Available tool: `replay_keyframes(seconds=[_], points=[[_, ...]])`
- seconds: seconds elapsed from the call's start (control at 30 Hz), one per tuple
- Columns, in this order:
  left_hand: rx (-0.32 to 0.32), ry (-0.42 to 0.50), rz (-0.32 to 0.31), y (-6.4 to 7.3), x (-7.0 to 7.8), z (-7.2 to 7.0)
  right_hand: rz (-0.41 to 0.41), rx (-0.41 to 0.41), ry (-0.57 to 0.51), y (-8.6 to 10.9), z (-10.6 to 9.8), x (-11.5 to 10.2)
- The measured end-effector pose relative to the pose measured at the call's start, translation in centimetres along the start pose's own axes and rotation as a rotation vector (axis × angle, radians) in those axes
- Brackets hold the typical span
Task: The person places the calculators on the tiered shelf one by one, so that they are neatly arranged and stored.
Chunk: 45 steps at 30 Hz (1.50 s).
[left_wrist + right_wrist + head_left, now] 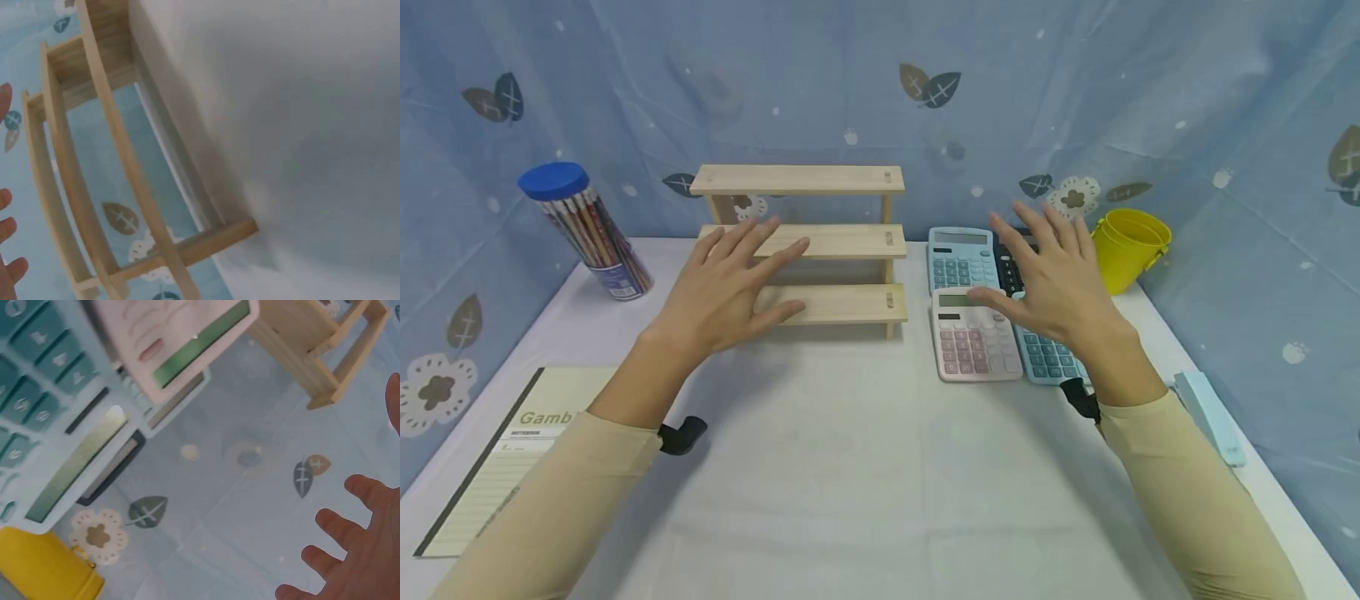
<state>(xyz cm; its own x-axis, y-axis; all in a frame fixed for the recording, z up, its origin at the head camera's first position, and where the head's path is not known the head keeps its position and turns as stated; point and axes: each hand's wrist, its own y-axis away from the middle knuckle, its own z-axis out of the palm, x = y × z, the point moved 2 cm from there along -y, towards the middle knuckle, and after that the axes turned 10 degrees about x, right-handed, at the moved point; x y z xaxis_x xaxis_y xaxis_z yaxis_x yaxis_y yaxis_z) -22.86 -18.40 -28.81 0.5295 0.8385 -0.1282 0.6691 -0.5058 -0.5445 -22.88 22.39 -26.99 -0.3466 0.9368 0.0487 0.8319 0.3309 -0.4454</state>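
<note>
My left hand (718, 287) hovers with spread fingers in front of a three-step wooden shelf (831, 304), covering its left part in the head view. In the left wrist view the shelf (119, 144) shows whole steps, and only fingertips (17, 269) appear at the edge. Over the calculators on the right, my right hand (1060, 279) is spread too, holding nothing. Below it lie a pink-and-white calculator (977, 346), a light blue calculator (962, 254), another blue calculator (1048, 358) and a black calculator (1006, 267), partly hidden. The right wrist view shows this hand's fingers (344, 528) apart from them.
A clear jar of pencils with a blue lid (595, 233) stands at the back left. A notebook (512, 458) lies under my left forearm. A yellow bucket (1123, 250) is at the back right, and a light blue elongated object (1210, 417) lies beside my right sleeve.
</note>
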Motion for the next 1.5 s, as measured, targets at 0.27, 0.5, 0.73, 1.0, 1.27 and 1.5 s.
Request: replay_keyframes(seconds=[0.27, 0.5, 0.73, 1.0, 1.27, 1.5], points=[[-0.019, 0.033, -0.049, 1.4, -1.2, 0.6, 0.037, -0.017, -0.047, 1.2, 0.8, 1.5], [-0.025, 0.086, -0.113, 2.6, -2.1, 0.9, 0.081, -0.073, -0.112, 2.1, 1.3, 3.4], [-0.048, 0.151, -0.173, 3.8, -3.0, 1.8, 0.185, -0.157, -0.197, 3.4, 2.3, 4.7], [-0.026, 0.186, -0.212, 5.1, -3.7, 2.0, 0.231, -0.229, -0.264, 4.5, 3.1, 5.4], [0.078, 0.218, -0.228, 6.5, -4.4, 2.4, 0.285, -0.324, -0.267, 5.3, 4.6, 6.7], [0.054, 0.241, -0.267, 7.0, -5.0, 2.9, 0.336, -0.430, -0.292, 5.6, 5.2, 7.3]])
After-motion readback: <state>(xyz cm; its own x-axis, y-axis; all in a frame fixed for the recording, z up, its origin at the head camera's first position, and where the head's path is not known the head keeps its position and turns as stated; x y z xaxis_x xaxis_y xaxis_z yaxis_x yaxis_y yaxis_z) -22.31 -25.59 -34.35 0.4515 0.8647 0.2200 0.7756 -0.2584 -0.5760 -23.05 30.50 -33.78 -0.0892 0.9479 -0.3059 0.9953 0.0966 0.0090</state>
